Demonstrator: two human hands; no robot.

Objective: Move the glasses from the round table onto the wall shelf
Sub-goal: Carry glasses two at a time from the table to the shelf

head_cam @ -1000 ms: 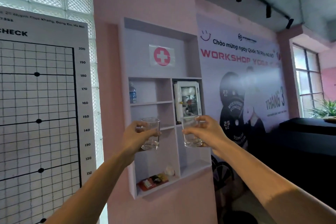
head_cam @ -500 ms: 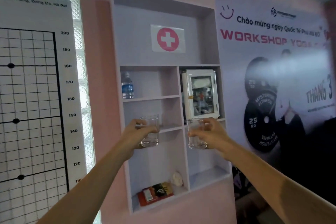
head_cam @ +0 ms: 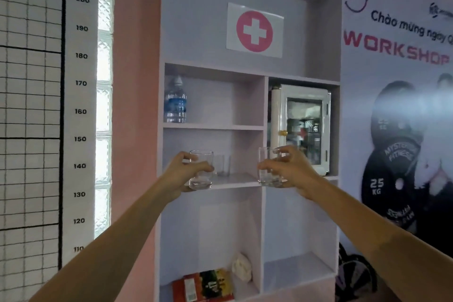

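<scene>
You stand before the wall shelf [head_cam: 263, 127] with both arms raised, a clear glass in each hand. Your left hand [head_cam: 182, 174] wraps the left glass [head_cam: 201, 170] from its left side, thumb across the front and fingers curled behind, and holds it upright at the front edge of the middle left compartment, its base level with that board or just in front of it; you cannot tell whether it touches. Your right hand [head_cam: 285, 170] pinches the right glass [head_cam: 267, 167] from the right, fingertips over the rim and thumb lower on the wall, and holds it upright in front of the vertical divider, at about the same height as the left one. The two glasses are well apart, with the open compartment between them. Farther in on that same board a third glass [head_cam: 223, 165] stands upright, just right of the one in your left hand. One compartment up, a water bottle [head_cam: 175, 100] stands at the far left. To the right of the divider sits a small white cabinet [head_cam: 302, 127] with a glass door, just behind your right hand. A red cross sign [head_cam: 254, 30] hangs on the back panel above. In the bottom left compartment lie a red and green packet [head_cam: 204, 285] and a crumpled white thing [head_cam: 241, 267]. A height chart [head_cam: 46, 115] covers the wall at left and a workshop poster [head_cam: 397, 105] fills the right
</scene>
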